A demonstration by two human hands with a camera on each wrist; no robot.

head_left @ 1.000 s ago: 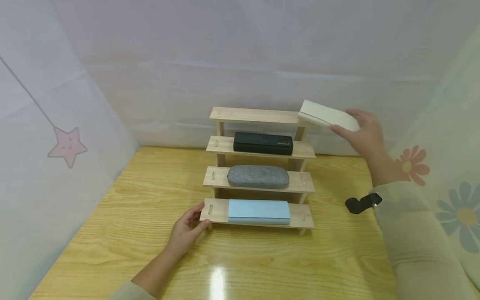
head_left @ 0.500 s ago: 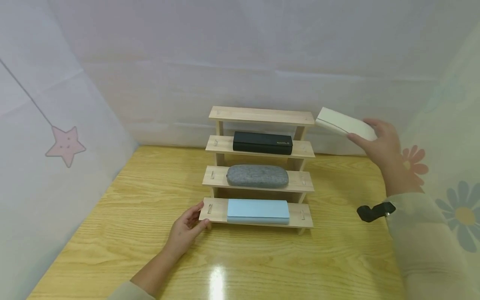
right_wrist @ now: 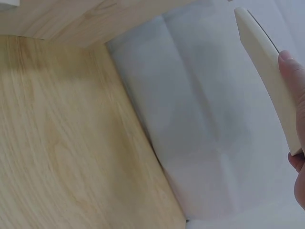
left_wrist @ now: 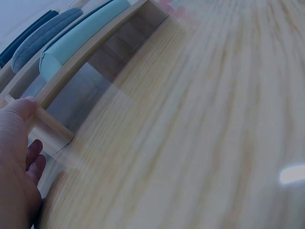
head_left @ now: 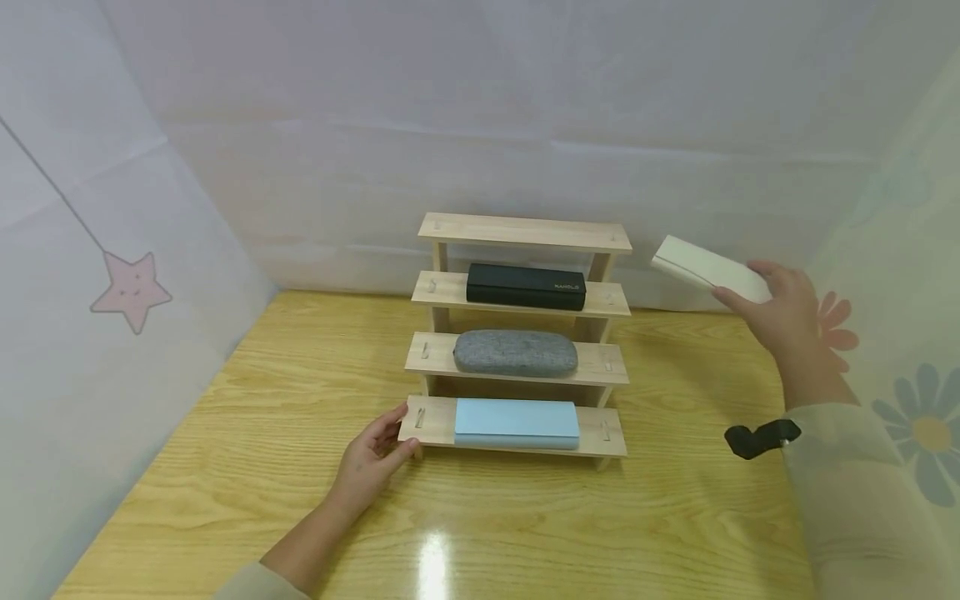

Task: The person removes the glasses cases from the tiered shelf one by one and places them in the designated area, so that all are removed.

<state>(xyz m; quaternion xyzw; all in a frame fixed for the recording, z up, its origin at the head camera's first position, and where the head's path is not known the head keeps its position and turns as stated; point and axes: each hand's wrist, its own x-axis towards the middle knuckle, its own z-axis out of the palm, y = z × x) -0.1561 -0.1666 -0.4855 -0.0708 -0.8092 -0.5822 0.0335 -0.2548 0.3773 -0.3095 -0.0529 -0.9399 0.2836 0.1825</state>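
Right hand [head_left: 780, 312]: fingers clamped on the cream case [head_left: 708, 268], held in the air right of frame, off the rack's [head_left: 523, 233] bare top shelf. Left hand [head_left: 371, 458]: fingers relaxed, steadying the bottom shelf's left end. Looks mid-carry; next likely needs a spot on the surface [head_left: 675, 517].

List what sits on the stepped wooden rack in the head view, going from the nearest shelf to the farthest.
Light blue case → grey felt case → black case → bare top shelf.
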